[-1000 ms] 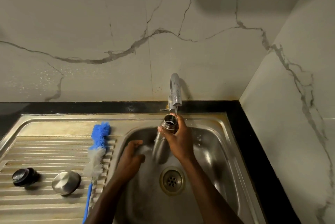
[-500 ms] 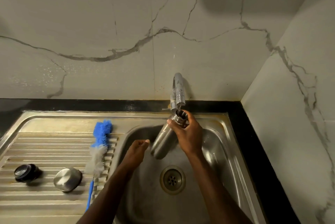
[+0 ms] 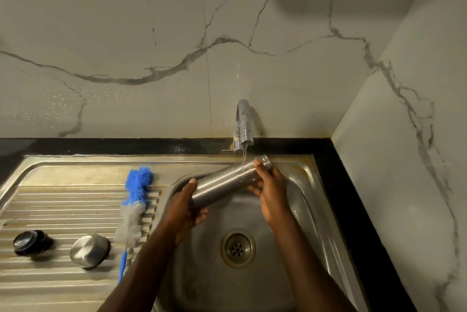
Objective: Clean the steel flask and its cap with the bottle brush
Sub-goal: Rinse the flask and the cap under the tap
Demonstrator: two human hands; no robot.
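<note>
Head view looks down on a steel sink [image 3: 307, 200] where both hands hold the flask [image 3: 227, 185] nearly level over the basin, its mouth end up and to the right under the tap [image 3: 243, 126]. A thin stream of water lands on the flask's side near the neck. The left hand [image 3: 185, 210] is wrapped around the flask's base end, thumb on top and fingers curled beneath. The right hand [image 3: 271, 190] grips the neck end, its fingers closed around the metal just below the rim. To the left, on the ribbed draining board [image 3: 50, 210], the bottle brush [image 3: 132, 210] lies with its blue head far and its handle near. Farther left sit a steel cap [image 3: 89, 251] and a black stopper [image 3: 30, 244], apart from each other. The drain [image 3: 237, 248] lies below the hands.
</note>
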